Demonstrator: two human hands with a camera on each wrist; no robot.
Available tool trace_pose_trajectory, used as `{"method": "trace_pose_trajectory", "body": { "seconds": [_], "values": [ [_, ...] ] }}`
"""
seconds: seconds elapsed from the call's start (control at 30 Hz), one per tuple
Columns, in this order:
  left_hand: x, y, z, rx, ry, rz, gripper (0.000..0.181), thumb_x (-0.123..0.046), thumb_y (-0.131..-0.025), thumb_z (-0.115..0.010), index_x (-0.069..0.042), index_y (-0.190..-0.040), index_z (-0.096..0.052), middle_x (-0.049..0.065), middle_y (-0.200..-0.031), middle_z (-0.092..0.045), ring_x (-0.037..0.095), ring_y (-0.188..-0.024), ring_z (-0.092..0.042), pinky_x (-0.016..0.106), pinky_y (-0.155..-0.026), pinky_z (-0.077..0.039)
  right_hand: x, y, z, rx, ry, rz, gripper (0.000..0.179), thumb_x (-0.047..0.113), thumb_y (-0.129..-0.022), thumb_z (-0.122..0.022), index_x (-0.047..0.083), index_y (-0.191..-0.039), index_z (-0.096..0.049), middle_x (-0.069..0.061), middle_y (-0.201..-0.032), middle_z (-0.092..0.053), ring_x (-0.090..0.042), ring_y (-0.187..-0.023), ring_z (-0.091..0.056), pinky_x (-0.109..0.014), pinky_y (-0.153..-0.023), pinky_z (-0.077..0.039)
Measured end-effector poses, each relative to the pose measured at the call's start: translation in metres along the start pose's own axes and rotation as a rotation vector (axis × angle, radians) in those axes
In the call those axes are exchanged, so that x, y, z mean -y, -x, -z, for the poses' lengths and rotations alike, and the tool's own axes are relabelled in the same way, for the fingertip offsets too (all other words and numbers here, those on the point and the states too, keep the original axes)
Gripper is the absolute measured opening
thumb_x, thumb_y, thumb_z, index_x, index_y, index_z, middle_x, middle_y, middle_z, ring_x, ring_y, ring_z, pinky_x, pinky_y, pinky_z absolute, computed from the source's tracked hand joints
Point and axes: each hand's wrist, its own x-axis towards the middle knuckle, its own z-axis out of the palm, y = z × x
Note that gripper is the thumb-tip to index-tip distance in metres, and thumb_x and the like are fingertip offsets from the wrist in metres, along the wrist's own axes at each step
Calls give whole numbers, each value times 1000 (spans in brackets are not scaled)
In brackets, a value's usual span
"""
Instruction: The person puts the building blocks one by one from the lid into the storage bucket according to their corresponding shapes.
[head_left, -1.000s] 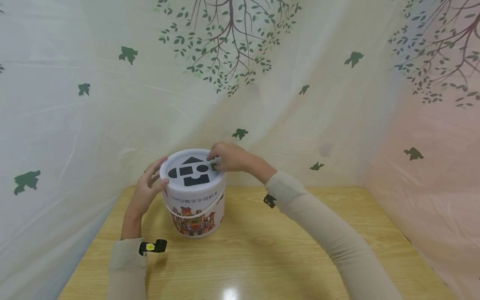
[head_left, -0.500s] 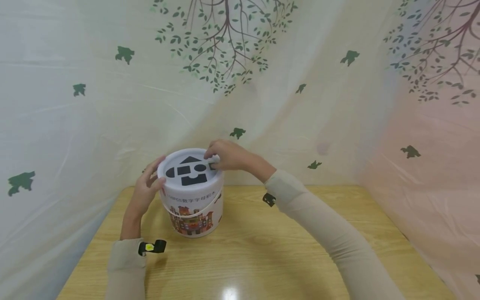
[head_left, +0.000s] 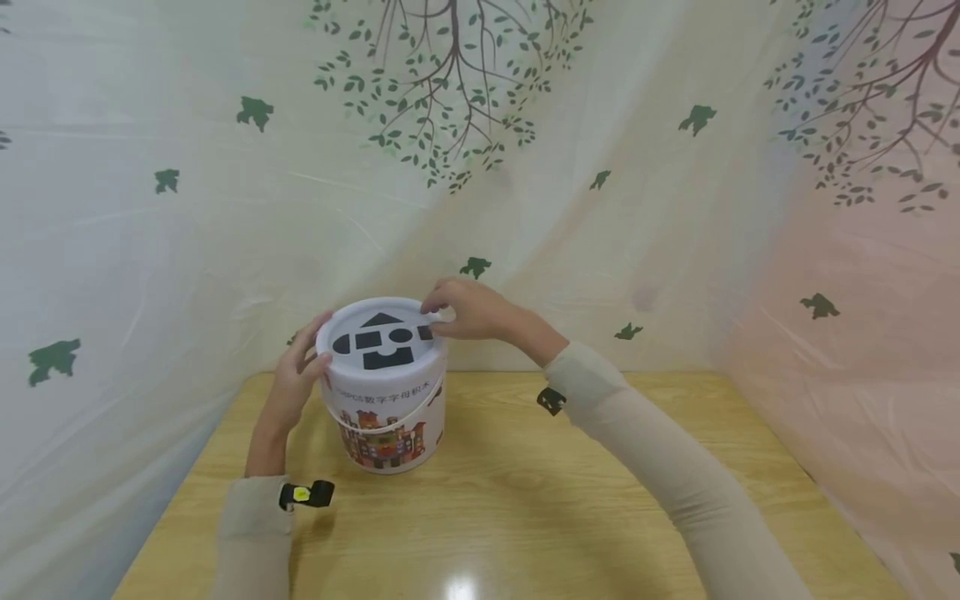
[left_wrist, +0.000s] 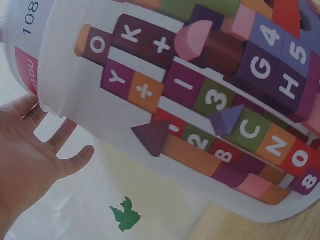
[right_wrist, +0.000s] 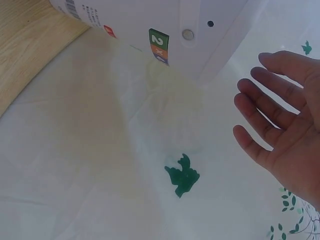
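A white toy-block bucket [head_left: 390,450] stands upright on the table, printed with coloured blocks and fitted with a thin white handle [head_left: 386,429]. Its white lid [head_left: 408,317] has several dark shaped cutouts. My left hand [head_left: 292,383] rests at the left of the lid, thumb at the front rim and fingers behind; in the left wrist view the left hand [left_wrist: 35,160] has spread fingers against the bucket's upper side. Above the lid's right edge is my right hand [head_left: 476,312]. In the right wrist view the right hand [right_wrist: 295,115] holds nothing, its fingers loosely extended beside the bucket.
The wooden table [head_left: 525,517] extends in front and to the right of the bucket. Behind it hangs a pale curtain [head_left: 300,233] with printed branches and green birds. A black wrist camera [head_left: 551,402] sits at the right cuff.
My right hand has drawn slightly right from the lid, showing more of the right-hand cutout. A bit of green seen there earlier no longer shows. My left hand stays at the rim.
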Motion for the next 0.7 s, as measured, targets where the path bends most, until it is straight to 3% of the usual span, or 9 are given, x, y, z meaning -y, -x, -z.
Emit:
{"method": "trace_pose_trajectory", "body": {
  "seconds": [0.17,0.37,0.53,0.7],
  "values": [
    [-10,-8,4,36,-1,1,62,-15,-103,-50,-16,-161,-30,17,-164,-30,35,-145,-34,66,-117,-27,-7,6,3,-44,-26,9,33,15,-96,-67,4,-127,-69,-11,-126,-68,-25,-118,-62,-38,-103,-51],
    [-41,-25,0,33,-107,0,66,-24,-103,-54,-20,-162,-27,12,-167,-27,43,-149,-28,71,-116,-24,-18,17,10,-117,-50,-16,37,18,-97,-67,5,-132,-65,-11,-131,-67,-24,-120,-62,-38,-104,-51],
    [-74,-44,-20,-44,-268,-56,69,-32,-99,-61,-21,-161,-32,8,-166,-31,37,-153,-23,72,-117,-17,-26,30,20,-209,-48,-5,40,20,-99,-65,5,-136,-63,-13,-131,-67,-25,-119,-61,-41,-104,-50],
    [-97,-48,-56,-86,-391,-150,71,-37,-95,-61,-20,-159,-35,7,-164,-36,34,-151,-29,66,-119,-22,-33,50,22,-315,-65,-44,43,23,-100,-64,6,-139,-60,-13,-131,-65,-28,-120,-60,-46,-105,-49]
  ]
}}
